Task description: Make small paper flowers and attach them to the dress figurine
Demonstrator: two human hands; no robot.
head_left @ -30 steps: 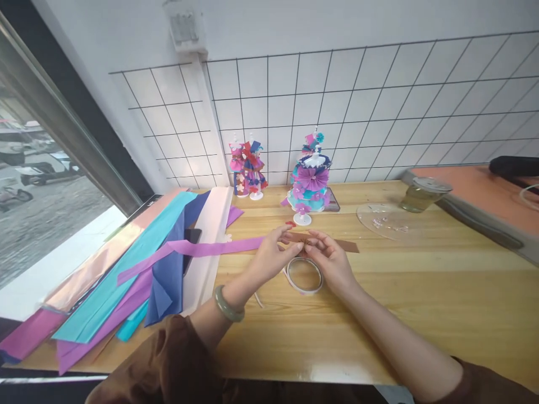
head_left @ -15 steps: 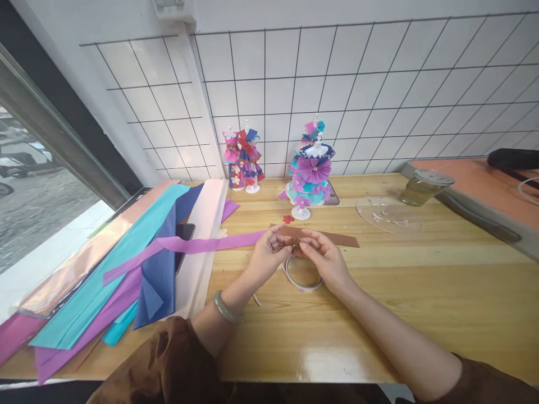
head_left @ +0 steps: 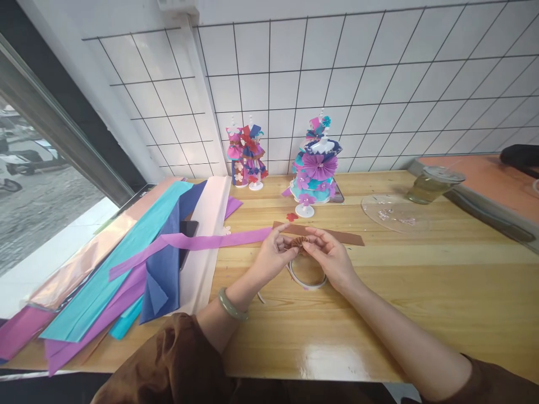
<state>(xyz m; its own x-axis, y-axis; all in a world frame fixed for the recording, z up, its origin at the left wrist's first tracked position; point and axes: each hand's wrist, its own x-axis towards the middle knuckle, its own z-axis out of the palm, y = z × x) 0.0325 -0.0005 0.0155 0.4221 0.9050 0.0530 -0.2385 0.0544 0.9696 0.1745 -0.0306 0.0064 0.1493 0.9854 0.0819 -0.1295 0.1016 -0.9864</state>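
Note:
Between my two hands is a small brown pleated paper rosette (head_left: 299, 242), fanned out in folds. My left hand (head_left: 274, 253) pinches its left side with thumb and fingers, the index finger raised. My right hand (head_left: 330, 259) grips the right side between thumb and fingertips. Just below lies a roll of white tape (head_left: 309, 287), partly hidden by the hands. Behind them a brown paper strip (head_left: 347, 238) rests flat, and a purple paper strip (head_left: 236, 240) runs leftward from near my left hand. A small red paper flower (head_left: 291, 216) lies beyond.
Several coloured paper sheets (head_left: 109, 269) are piled at the left, with a dark phone (head_left: 188, 244) among them. Miniature dress stands (head_left: 314, 174) decorated with paper stand by the tiled wall. At the right are a clear plate (head_left: 391, 216) of small beads and a lidded cup (head_left: 435, 188).
The rosette is turned so its pleats show more as a fan facing me. Both hands still hold it, and the whole view has shifted slightly.

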